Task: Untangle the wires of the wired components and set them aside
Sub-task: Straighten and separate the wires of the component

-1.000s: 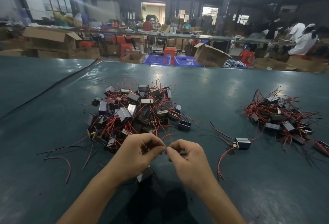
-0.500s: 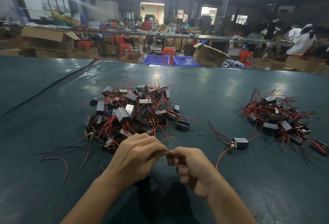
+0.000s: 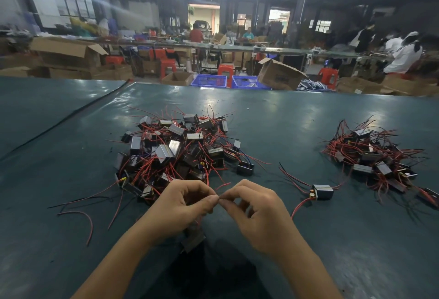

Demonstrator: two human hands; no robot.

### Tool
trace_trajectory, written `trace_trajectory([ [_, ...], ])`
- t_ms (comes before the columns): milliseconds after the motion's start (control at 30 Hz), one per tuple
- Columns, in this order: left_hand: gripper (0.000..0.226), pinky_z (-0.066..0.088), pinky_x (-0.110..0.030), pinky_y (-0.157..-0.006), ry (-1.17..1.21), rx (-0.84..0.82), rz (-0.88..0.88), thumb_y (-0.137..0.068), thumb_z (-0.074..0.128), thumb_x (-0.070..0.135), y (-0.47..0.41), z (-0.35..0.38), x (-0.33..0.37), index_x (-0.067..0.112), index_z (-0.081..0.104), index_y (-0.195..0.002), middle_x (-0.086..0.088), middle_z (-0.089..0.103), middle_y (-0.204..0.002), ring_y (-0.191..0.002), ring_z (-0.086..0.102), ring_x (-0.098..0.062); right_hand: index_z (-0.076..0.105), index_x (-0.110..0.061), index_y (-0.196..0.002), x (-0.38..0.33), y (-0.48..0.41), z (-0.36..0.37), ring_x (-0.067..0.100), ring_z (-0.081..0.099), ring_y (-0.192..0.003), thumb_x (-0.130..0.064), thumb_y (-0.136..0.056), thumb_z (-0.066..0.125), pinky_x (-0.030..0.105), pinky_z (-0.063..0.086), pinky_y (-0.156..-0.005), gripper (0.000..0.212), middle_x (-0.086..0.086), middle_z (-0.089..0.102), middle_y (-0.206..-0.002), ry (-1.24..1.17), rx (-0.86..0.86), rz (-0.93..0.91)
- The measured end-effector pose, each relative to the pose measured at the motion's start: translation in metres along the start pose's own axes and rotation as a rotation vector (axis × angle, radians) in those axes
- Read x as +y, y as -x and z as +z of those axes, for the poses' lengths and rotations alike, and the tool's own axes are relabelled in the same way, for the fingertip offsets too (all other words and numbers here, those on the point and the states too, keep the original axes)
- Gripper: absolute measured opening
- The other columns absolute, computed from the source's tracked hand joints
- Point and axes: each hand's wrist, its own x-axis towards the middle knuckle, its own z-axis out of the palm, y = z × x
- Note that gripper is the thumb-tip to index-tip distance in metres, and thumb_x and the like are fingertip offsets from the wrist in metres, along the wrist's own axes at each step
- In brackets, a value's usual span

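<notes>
Both hands meet low in the middle of the view, over the dark green table (image 3: 297,127). The left hand (image 3: 180,206) has its thumb and forefinger curled into a pinch, the other fingers bent under the palm. The right hand (image 3: 259,215) mirrors it, thumb and forefinger pinched and the remaining fingers loosely curled. The two sets of fingertips touch on a thin wire (image 3: 220,200), which is barely visible between them. Just beneath the left hand sits a dark wired component (image 3: 193,241); whether it hangs from the wire or rests on the table cannot be told. Just beyond the hands lies the tangled pile (image 3: 180,151) of grey block components and red wires, its near edge close to the left knuckles. Well apart on the right is a smaller pile (image 3: 370,156) of the same parts. Between the two piles a single component (image 3: 322,191) lies alone, its red leads spread on the table. A loose red wire (image 3: 80,215) curls to the left of the left forearm. Behind the table stand cardboard boxes (image 3: 69,53), blue crates (image 3: 210,81) and red stools (image 3: 167,65)
</notes>
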Motion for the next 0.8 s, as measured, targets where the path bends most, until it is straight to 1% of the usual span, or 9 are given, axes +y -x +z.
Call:
trace_trajectory([
  [67, 0.014, 0.055, -0.044, -0.063, 0.000, 0.001, 0.002, -0.082, 0.067, 0.035, 0.000, 0.000, -0.001, 0.022, 0.073, -0.085, -0.012, 0.069, -0.074, -0.068, 0.063, -0.039, 0.070, -0.022, -0.088, -0.002, 0.000, -0.001, 0.009, 0.056, -0.066, -0.031, -0.089, 0.067, 0.040, 0.050, -0.057, 0.010, -0.016, 0.061, -0.083, 0.018, -0.016, 0.028],
  [167, 0.012, 0.055, -0.042, -0.063, -0.030, 0.010, 0.019, -0.082, 0.068, 0.034, 0.000, 0.001, -0.002, 0.024, 0.074, -0.084, -0.007, 0.071, -0.073, -0.068, 0.065, -0.038, 0.068, -0.022, -0.082, -0.006, 0.001, 0.003, 0.010, 0.058, -0.063, -0.033, -0.088, 0.067, 0.034, 0.051, -0.057, 0.013, -0.015, 0.062, -0.074, -0.015, -0.004, 0.158],
  [200, 0.011, 0.055, -0.037, -0.062, -0.041, 0.015, 0.030, -0.082, 0.068, 0.033, -0.001, 0.001, -0.002, 0.024, 0.074, -0.083, -0.005, 0.071, -0.072, -0.065, 0.065, -0.034, 0.069, -0.022, -0.079, -0.008, 0.000, 0.005, 0.009, 0.058, -0.060, -0.032, -0.088, 0.068, 0.031, 0.050, -0.055, 0.013, -0.011, 0.064, -0.069, -0.071, -0.005, 0.232],
  [300, 0.008, 0.051, -0.018, -0.062, -0.144, 0.045, 0.113, -0.082, 0.069, 0.031, -0.001, 0.004, -0.003, 0.025, 0.074, -0.083, 0.006, 0.072, -0.073, -0.065, 0.067, -0.009, 0.069, -0.020, -0.072, -0.012, -0.004, 0.007, 0.006, 0.058, -0.052, -0.021, -0.090, 0.068, 0.021, 0.044, -0.047, 0.018, -0.003, 0.066, -0.057, -0.304, -0.029, 0.470],
  [400, 0.002, 0.050, -0.018, -0.066, -0.373, 0.116, 0.259, -0.086, 0.072, 0.024, 0.000, 0.006, -0.004, 0.023, 0.074, -0.085, 0.013, 0.070, -0.076, -0.073, 0.065, -0.004, 0.069, -0.012, -0.074, -0.015, -0.005, 0.009, 0.007, 0.064, -0.054, -0.017, -0.092, 0.066, 0.017, 0.041, -0.040, 0.019, -0.003, 0.067, -0.059, -0.496, -0.025, 0.716],
  [500, 0.017, 0.050, -0.028, -0.065, -0.721, 0.156, 0.432, -0.087, 0.064, 0.033, 0.001, 0.008, -0.005, 0.020, 0.073, -0.085, 0.014, 0.067, -0.078, -0.072, 0.058, -0.003, 0.069, -0.010, -0.072, -0.017, -0.004, 0.012, 0.004, 0.062, -0.050, -0.017, -0.093, 0.065, 0.017, 0.038, -0.037, 0.022, -0.006, 0.065, -0.058, -0.603, -0.025, 0.876],
  [567, 0.022, 0.048, -0.030, -0.063, -0.846, 0.148, 0.511, -0.089, 0.059, 0.035, 0.001, 0.008, -0.005, 0.019, 0.073, -0.085, 0.012, 0.066, -0.078, -0.070, 0.058, -0.007, 0.067, -0.011, -0.068, -0.017, -0.005, 0.014, 0.003, 0.058, -0.046, -0.017, -0.093, 0.065, 0.017, 0.036, -0.039, 0.026, -0.006, 0.064, -0.058, -0.675, -0.033, 0.942],
  [633, 0.021, 0.047, -0.030, -0.063, -0.861, 0.142, 0.526, -0.089, 0.059, 0.035, 0.001, 0.008, -0.005, 0.020, 0.073, -0.086, 0.013, 0.067, -0.079, -0.070, 0.058, -0.007, 0.067, -0.013, -0.065, -0.016, -0.005, 0.013, 0.003, 0.054, -0.046, -0.019, -0.092, 0.065, 0.019, 0.037, -0.044, 0.028, -0.005, 0.063, -0.059, -0.696, -0.039, 0.959],
  [800, 0.029, 0.051, -0.034, -0.074, -0.616, 0.231, 0.389, -0.089, 0.058, 0.043, 0.002, 0.008, -0.005, 0.020, 0.074, -0.097, 0.015, 0.070, -0.088, -0.081, 0.063, -0.001, 0.069, -0.012, -0.071, -0.014, -0.008, 0.012, 0.006, 0.054, -0.047, -0.020, -0.092, 0.066, 0.020, 0.040, -0.043, 0.022, -0.006, 0.062, -0.054, -0.634, 0.058, 0.887],
])
